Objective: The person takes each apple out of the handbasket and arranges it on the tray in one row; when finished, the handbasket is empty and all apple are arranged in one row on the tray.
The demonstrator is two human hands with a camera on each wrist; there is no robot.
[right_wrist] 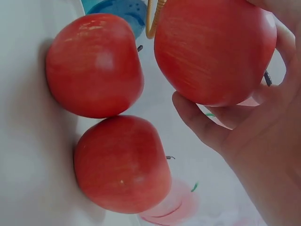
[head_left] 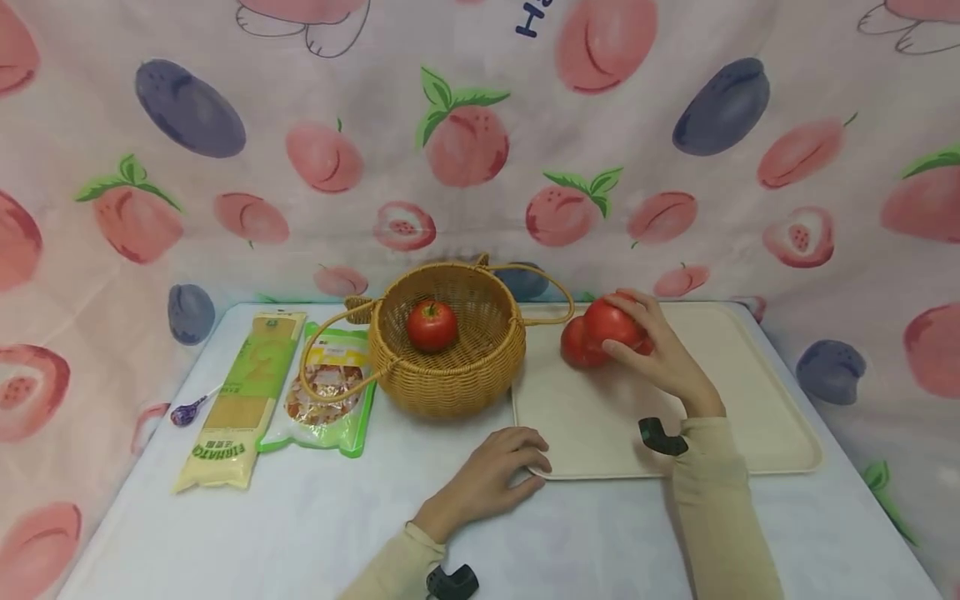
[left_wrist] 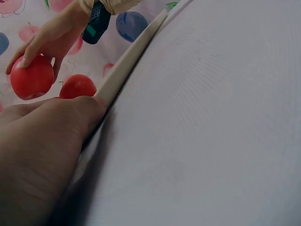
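My right hand (head_left: 667, 358) grips a red apple (right_wrist: 214, 52), fingers and thumb around its sides, above the left back part of a cream tray (head_left: 735, 383). Below it, two more red apples (right_wrist: 96, 66) sit side by side on the tray, touching; the hand and the held apple partly cover them in the head view. My left hand (head_left: 491, 475) rests at the tray's front left corner, fingers loosely bent over the rim and thumb by its outer edge. Left of the tray stands a round wicker basket (head_left: 450, 392) with one red apple (head_left: 432, 325) inside.
Left of the basket lie a green-and-white food bag (head_left: 324, 396), a long noodle packet (head_left: 240, 400) and a purple-wrapped lollipop (head_left: 187, 412). The basket's loop handles (head_left: 551, 322) stick out on both sides, the right one over the tray's edge. A fruit-print cloth (head_left: 465, 150) hangs behind.
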